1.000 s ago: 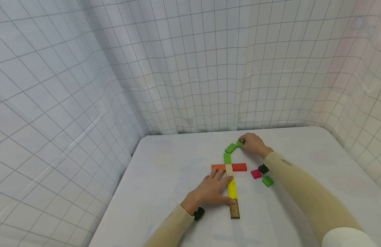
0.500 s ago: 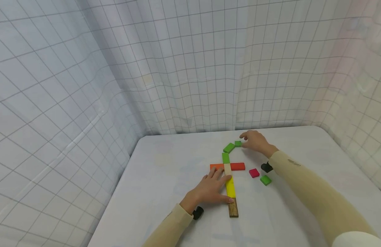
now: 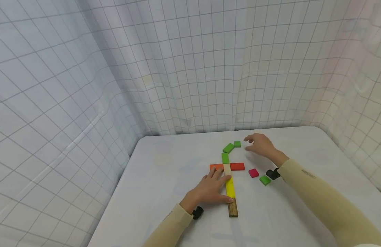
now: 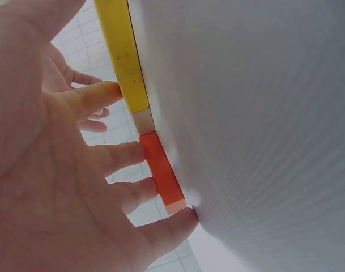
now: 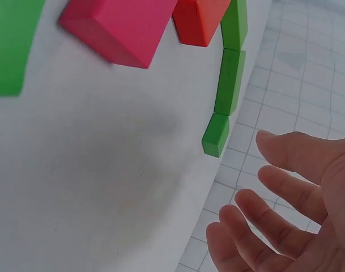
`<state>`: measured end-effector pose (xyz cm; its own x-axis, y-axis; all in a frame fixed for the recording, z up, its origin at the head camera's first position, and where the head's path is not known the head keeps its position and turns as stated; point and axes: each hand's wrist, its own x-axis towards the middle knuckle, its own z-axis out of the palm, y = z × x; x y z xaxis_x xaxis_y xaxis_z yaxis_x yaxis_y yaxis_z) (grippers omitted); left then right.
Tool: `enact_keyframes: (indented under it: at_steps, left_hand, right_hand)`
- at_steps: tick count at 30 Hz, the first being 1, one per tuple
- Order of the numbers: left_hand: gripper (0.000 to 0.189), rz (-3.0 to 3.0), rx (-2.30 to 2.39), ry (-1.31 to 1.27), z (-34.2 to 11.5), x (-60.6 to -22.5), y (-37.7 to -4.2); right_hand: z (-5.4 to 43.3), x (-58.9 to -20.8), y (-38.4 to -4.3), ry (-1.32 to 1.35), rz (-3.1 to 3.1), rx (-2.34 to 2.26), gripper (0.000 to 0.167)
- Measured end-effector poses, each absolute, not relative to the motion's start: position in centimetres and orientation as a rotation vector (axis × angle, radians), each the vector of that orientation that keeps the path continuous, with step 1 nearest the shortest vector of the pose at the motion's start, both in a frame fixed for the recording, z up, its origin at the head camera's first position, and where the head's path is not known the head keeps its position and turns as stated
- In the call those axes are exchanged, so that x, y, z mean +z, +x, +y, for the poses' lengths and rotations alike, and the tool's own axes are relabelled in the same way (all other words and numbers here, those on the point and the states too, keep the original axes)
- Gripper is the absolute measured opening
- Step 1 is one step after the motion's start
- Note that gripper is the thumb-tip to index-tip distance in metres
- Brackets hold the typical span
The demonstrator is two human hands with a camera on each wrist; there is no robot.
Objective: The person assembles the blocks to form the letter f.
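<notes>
My left hand (image 3: 209, 189) rests with spread fingers across a cross of flat wooden blocks. In the left wrist view its fingertips touch the orange block (image 4: 162, 173) and the yellow block (image 4: 126, 62). A pale wood block (image 3: 227, 167) forms the crossing, with a red block (image 3: 237, 166) at its right; the thumb lies on the dark brown block (image 3: 232, 210) at the near end. From the crossing, a curve of green blocks runs away and to the right, ending in a small green block (image 3: 237, 144). My right hand (image 3: 261, 145) hovers just right of that block, fingers loosely bent, holding nothing.
Two loose blocks, one pink (image 3: 253, 173) and one green (image 3: 265, 180), lie right of the cross, near the right wrist camera (image 3: 273, 174). The white table (image 3: 165, 161) is bordered at the back and sides by grid-patterned curtains (image 3: 190, 85).
My right hand has let go of the small green block and drawn back to the right, fingers loosening. That block now sits level at the curve's end. My left hand has stayed in place.
</notes>
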<state>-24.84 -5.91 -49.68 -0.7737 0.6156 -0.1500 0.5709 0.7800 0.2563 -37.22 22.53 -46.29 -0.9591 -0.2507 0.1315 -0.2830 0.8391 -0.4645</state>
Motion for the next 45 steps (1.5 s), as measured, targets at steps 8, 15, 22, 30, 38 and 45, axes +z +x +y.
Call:
enact_keyframes:
  at_steps: [8,15,22,30,38,45]
  left_hand:
    - [0.092,2.748,0.287,0.913,-6.0,-49.6,-24.9]
    - [0.091,2.741,0.287,0.919,-6.0,-49.6,-24.8]
    - [0.091,2.751,0.284,0.936,-5.9,-49.7,-24.8]
    - [0.091,2.757,0.280,0.933,-5.9,-49.7,-24.7]
    - [0.091,2.761,0.266,0.941,-5.8,-49.8,-24.9]
    - [0.091,2.760,0.267,0.937,-6.1,-49.7,-24.7]
  right_hand:
    - [23.0,-46.8,-34.5,0.398,-2.919,0.938,0.042]
    - [23.4,-48.4,-32.5,0.371,-2.913,1.008,0.042]
    - [23.7,-49.0,-30.5,0.361,-2.902,1.086,0.041]
    - [24.3,-49.4,-28.9,0.438,-2.959,1.093,0.039]
    - [24.3,-49.4,-28.6,0.475,-3.006,1.075,0.039]
    - [24.3,-49.8,-28.6,0.510,-3.000,1.092,0.029]
